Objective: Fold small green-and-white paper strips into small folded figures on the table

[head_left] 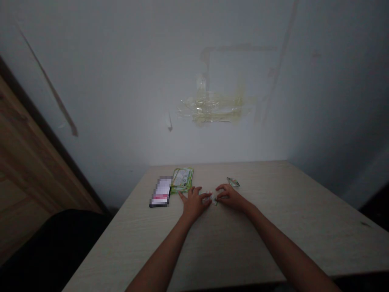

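My left hand [193,205] rests low over the table, with thumb and index finger brought together by a small pale, pinkish piece [208,193]. Its other fingers spread towards a pile of green-and-white printed packets [183,178]. Just to the right, the bent fingers of my right hand [231,198] pinch at a small white-and-green piece [215,202]. Both pieces are too small and dim to name, and fingertips partly cover them. Behind my right hand lies a small folded green-and-white printed piece [233,182].
A phone [161,192] with a blurred-out screen lies left of the packets. The pale wooden table [127,239] meets a wall [121,101] carrying peeling clear tape [212,108]. A black object [54,243] stands by the table's left edge, near a wooden panel [27,162].
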The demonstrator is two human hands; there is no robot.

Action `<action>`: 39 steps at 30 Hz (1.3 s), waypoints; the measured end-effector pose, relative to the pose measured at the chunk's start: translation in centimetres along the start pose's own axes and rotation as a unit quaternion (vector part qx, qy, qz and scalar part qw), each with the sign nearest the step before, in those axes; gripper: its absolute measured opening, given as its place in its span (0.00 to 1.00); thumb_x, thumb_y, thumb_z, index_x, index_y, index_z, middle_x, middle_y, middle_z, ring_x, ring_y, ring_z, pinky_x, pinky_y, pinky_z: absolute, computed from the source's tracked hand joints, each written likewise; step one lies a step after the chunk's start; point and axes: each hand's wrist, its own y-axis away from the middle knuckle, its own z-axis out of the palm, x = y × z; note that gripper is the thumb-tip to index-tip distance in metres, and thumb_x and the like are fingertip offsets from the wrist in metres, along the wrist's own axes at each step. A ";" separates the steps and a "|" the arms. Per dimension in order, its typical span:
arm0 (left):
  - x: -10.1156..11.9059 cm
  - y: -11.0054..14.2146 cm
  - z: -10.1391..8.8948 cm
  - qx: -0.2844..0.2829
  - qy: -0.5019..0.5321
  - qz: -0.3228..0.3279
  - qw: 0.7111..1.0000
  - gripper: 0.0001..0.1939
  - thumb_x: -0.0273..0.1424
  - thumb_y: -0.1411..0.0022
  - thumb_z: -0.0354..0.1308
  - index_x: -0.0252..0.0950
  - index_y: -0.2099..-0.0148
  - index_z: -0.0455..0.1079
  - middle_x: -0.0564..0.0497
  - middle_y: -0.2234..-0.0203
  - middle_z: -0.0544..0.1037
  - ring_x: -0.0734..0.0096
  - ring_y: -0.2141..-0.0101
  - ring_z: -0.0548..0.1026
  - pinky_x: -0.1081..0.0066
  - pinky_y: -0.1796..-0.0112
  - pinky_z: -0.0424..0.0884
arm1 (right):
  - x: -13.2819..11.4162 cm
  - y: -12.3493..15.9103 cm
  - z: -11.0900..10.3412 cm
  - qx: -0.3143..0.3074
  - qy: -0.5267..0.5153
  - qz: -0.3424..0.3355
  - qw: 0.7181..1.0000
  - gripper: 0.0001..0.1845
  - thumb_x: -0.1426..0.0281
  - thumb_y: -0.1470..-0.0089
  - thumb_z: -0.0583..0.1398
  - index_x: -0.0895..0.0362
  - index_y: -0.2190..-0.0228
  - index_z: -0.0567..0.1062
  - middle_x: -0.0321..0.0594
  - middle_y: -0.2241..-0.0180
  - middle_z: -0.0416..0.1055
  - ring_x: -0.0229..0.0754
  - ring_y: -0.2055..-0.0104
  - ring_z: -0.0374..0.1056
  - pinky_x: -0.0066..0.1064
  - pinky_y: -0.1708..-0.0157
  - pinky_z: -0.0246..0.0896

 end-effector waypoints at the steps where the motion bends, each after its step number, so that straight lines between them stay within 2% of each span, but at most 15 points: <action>1: 0.0 0.0 0.0 0.001 -0.001 0.000 1.000 0.16 0.50 0.41 0.55 0.66 0.51 0.71 0.54 0.41 0.67 0.48 0.39 0.55 0.25 0.47 0.32 | 0.0 0.0 -0.1 -0.004 -0.001 0.001 1.000 0.07 0.64 0.46 0.63 0.53 0.71 0.81 0.46 0.53 0.70 0.46 0.47 0.64 0.43 0.44 0.57; 7: 0.0 0.1 -0.1 -0.003 0.003 0.005 1.000 0.16 0.50 0.41 0.54 0.64 0.50 0.71 0.54 0.41 0.66 0.47 0.39 0.55 0.27 0.46 0.32 | -0.2 0.1 -0.2 -0.021 -0.003 -0.007 1.000 0.06 0.66 0.47 0.64 0.54 0.71 0.81 0.45 0.53 0.70 0.47 0.47 0.64 0.44 0.44 0.56; 14: -0.4 0.1 0.6 0.019 0.011 0.035 0.999 0.15 0.47 0.37 0.51 0.64 0.49 0.70 0.54 0.43 0.68 0.50 0.40 0.56 0.25 0.47 0.30 | -0.3 0.3 -0.2 0.014 -0.036 0.006 0.999 0.05 0.69 0.47 0.63 0.52 0.67 0.81 0.44 0.54 0.70 0.45 0.50 0.66 0.43 0.45 0.58; 24: -0.5 0.1 0.7 0.018 0.047 0.070 0.996 0.15 0.41 0.34 0.49 0.60 0.47 0.69 0.52 0.49 0.72 0.56 0.44 0.60 0.26 0.46 0.31 | -1.2 0.6 0.1 0.047 0.040 -0.040 0.997 0.08 0.74 0.48 0.63 0.51 0.67 0.82 0.44 0.56 0.70 0.45 0.50 0.65 0.42 0.47 0.60; 32: -0.8 -0.3 0.2 -0.018 0.111 0.056 0.992 0.15 0.41 0.36 0.53 0.55 0.48 0.71 0.51 0.51 0.76 0.55 0.44 0.61 0.29 0.44 0.30 | -1.8 0.2 -0.3 0.056 0.133 0.016 0.989 0.11 0.77 0.47 0.60 0.57 0.63 0.80 0.45 0.61 0.72 0.44 0.57 0.67 0.39 0.52 0.62; 39: -1.3 -0.6 0.3 -0.038 0.126 0.069 0.989 0.12 0.37 0.38 0.56 0.55 0.52 0.74 0.54 0.50 0.77 0.57 0.42 0.61 0.32 0.43 0.30 | -1.8 0.1 -0.3 0.036 0.167 0.048 0.984 0.13 0.76 0.45 0.57 0.60 0.59 0.78 0.47 0.59 0.73 0.44 0.54 0.66 0.38 0.50 0.61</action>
